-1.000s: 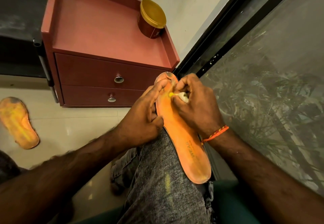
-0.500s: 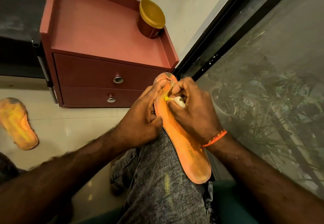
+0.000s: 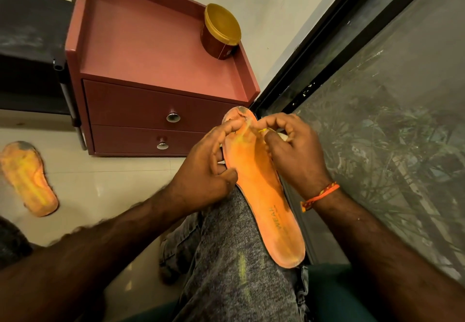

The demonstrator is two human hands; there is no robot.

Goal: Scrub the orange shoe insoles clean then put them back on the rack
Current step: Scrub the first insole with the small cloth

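Observation:
An orange insole (image 3: 261, 190) lies along my knee, its worn toe end pointing away from me. My left hand (image 3: 208, 170) grips its left edge near the toe, fingers curled over the rim. My right hand (image 3: 292, 153) holds a small white and yellow scrubbing tool (image 3: 264, 131) against the toe area; most of the tool is hidden inside the fingers. A second orange insole (image 3: 27, 178), dirty and yellow-streaked, lies on the tiled floor at the far left.
A reddish two-drawer cabinet (image 3: 141, 110) stands ahead, with a gold-lidded jar (image 3: 221, 32) on its top. A dark rack (image 3: 27, 52) stands to its left. A window with a black frame (image 3: 377, 95) runs along the right.
My right hand has slid the tool up toward the insole's toe and right edge. My left hand keeps its grip. The view has shifted slightly.

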